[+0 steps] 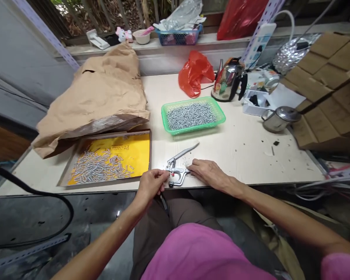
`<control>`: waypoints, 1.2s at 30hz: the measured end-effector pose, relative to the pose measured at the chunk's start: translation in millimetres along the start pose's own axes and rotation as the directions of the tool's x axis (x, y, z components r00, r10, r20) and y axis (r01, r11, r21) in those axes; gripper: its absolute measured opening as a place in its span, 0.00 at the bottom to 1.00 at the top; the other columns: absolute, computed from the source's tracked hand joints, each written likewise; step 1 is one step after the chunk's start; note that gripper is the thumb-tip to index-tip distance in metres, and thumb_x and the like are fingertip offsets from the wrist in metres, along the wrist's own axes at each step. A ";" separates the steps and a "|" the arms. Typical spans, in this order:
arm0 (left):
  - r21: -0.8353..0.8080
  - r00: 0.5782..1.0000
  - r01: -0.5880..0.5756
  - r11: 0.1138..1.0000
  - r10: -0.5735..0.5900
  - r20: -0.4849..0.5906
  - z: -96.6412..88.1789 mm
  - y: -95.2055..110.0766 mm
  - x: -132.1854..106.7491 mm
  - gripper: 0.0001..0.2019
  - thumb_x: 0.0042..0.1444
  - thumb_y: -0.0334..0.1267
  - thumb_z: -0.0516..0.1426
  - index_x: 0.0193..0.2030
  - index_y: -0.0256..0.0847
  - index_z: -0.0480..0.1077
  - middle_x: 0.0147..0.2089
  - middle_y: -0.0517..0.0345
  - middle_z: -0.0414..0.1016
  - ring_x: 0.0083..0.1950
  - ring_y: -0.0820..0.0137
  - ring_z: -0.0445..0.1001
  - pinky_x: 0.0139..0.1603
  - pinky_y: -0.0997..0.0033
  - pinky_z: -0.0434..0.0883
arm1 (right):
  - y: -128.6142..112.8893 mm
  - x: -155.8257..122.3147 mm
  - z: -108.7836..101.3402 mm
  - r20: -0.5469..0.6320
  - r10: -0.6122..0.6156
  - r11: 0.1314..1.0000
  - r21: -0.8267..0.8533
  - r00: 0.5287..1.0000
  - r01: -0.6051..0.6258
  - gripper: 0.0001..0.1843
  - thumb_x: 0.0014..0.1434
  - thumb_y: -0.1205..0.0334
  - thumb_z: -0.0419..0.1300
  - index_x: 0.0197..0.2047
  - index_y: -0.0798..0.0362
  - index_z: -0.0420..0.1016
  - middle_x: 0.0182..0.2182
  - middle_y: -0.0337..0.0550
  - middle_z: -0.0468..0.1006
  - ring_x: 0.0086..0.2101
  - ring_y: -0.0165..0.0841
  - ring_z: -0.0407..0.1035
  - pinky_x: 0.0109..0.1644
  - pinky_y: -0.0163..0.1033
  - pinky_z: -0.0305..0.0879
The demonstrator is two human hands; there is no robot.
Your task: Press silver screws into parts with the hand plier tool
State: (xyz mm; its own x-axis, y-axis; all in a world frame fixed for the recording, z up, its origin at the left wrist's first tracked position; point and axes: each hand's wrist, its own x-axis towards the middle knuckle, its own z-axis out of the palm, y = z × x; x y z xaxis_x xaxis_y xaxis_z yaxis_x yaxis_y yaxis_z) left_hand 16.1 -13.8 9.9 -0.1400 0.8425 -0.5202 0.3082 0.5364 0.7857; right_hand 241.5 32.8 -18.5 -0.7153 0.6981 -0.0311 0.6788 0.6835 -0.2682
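Note:
A pair of silver snap-fastener pliers (179, 175) lies at the front edge of the table, its upper handle raised at a slant and a spring showing between the handles. My right hand (207, 171) is closed over the lower handle and covers most of it. Beside the jaws, my left hand (153, 182) pinches with thumb and forefinger; whatever is between the fingertips is too small to name. Just below that hand hangs a thin dark strip (164, 203), partly hidden; I cannot tell whether the fingers hold it.
Left of the hands, a shallow tray (150, 151) with a yellow base holds many small metal cylinders. A green basket (192, 131) of similar pieces stands behind the pliers. Farther back are a brown paper sack (99, 89), red bag (195, 74), kettle (229, 79), steel cup (280, 118) and cardboard (323, 93).

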 end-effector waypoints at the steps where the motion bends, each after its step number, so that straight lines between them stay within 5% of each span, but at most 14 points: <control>1: -0.009 1.000 0.009 1.000 -0.009 -0.001 5.6 -1.4 2.6 0.12 0.50 0.44 0.59 0.30 0.35 0.73 0.14 0.67 0.63 0.13 0.79 0.57 0.14 0.79 0.53 | 1.2 -2.2 -0.1 -0.003 0.000 1.000 -0.007 1.000 0.000 0.13 0.68 0.62 0.49 0.44 0.52 0.74 0.35 0.42 0.71 0.34 0.29 0.65 0.33 0.34 0.52; 18: 0.147 0.991 0.111 0.983 -0.121 0.062 14.6 -5.8 14.8 0.15 0.45 0.47 0.62 0.20 0.38 0.66 0.10 0.66 0.60 0.12 0.80 0.55 0.14 0.79 0.50 | 2.7 -5.8 1.6 -0.049 0.023 0.999 -0.023 0.999 -0.025 0.12 0.68 0.65 0.48 0.40 0.53 0.73 0.35 0.43 0.72 0.32 0.29 0.62 0.33 0.36 0.49; 28: 0.199 0.948 0.196 0.960 -0.238 0.213 7.8 8.3 17.4 0.17 0.43 0.49 0.63 0.20 0.38 0.65 0.10 0.67 0.60 0.12 0.81 0.54 0.15 0.80 0.50 | 3.1 -2.7 0.2 0.007 0.032 0.999 -0.036 0.999 -0.031 0.11 0.67 0.63 0.49 0.43 0.53 0.73 0.37 0.45 0.72 0.34 0.31 0.65 0.32 0.37 0.49; 36: 0.260 0.932 0.147 0.954 -0.222 0.287 4.3 8.1 28.0 0.17 0.44 0.47 0.63 0.18 0.38 0.64 0.12 0.66 0.60 0.12 0.80 0.56 0.14 0.79 0.51 | 3.7 -9.4 -1.3 -0.044 -0.030 0.999 -0.045 0.999 0.028 0.10 0.66 0.67 0.49 0.44 0.54 0.71 0.37 0.44 0.72 0.34 0.32 0.64 0.34 0.38 0.49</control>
State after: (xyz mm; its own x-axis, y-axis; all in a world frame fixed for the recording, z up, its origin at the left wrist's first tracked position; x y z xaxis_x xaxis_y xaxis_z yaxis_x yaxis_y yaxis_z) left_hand 18.8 13.9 0.2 0.0710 0.6516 -0.7552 0.5181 0.6229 0.5862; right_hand 250.9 29.0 -18.0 -0.7274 0.6860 0.0189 0.6653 0.7117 -0.2255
